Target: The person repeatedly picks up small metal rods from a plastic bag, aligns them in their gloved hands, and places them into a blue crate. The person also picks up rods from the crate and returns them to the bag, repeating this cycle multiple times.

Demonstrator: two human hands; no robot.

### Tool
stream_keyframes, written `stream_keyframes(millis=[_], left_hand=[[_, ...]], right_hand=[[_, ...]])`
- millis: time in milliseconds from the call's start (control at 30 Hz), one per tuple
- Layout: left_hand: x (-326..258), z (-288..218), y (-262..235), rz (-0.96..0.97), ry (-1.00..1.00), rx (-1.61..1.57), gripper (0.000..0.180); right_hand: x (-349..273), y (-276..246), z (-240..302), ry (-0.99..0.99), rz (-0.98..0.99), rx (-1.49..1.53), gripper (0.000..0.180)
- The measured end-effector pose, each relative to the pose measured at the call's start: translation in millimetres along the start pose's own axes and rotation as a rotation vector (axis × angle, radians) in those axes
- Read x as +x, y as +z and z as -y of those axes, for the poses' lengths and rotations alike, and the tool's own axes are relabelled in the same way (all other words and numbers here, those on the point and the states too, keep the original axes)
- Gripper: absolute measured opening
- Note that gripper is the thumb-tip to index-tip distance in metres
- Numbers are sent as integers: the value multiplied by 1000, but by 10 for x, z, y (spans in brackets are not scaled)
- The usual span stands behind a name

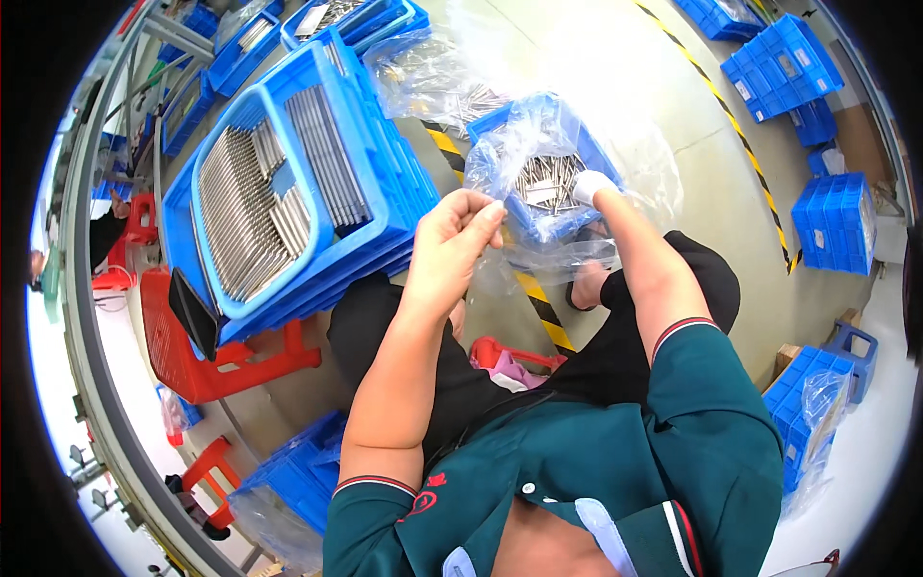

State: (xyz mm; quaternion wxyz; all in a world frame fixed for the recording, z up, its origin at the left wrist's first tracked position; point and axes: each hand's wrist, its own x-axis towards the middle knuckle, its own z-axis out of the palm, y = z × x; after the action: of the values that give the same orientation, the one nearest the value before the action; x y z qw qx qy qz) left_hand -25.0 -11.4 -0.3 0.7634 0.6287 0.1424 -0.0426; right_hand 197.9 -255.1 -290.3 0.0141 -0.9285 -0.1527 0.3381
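My left hand (454,238) is bare and raised just left of a lined bin, its thumb pressed to the curled fingers. Whatever it pinches, if anything, is too small to make out. My right hand (593,186), its fingers in white covering, reaches to the right side of the heap of thin metal rods (551,176). Its fingers are not clear enough to tell their grip. The rods lie loose with a white label (541,192) on top, inside a blue bin (601,154) lined with a clear plastic bag (490,163).
To my left, stacked blue crates (385,207) carry a light-blue tray (317,231) of metal rods in rows, over a red stool (178,346). Another clear bag of rods (471,101) lies beyond. More blue crates (835,223) stand at right. Yellow-black tape (543,313) marks the floor.
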Motion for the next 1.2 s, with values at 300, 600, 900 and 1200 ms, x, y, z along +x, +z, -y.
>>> stream_keyframes(millis=[300, 600, 900, 1200], left_hand=[[110, 51, 58, -25, -74, -11, 19], [121, -24, 102, -13, -155, -78, 21], [149, -50, 39, 18, -149, -18, 18], [207, -46, -3, -61, -187, 7, 24]], right_hand=[[-136, 344, 341, 51, -20, 209, 35], [-210, 267, 534, 90, -197, 265, 29], [407, 351, 161, 622, -305, 281, 30], [723, 624, -64, 618, -163, 297, 36]])
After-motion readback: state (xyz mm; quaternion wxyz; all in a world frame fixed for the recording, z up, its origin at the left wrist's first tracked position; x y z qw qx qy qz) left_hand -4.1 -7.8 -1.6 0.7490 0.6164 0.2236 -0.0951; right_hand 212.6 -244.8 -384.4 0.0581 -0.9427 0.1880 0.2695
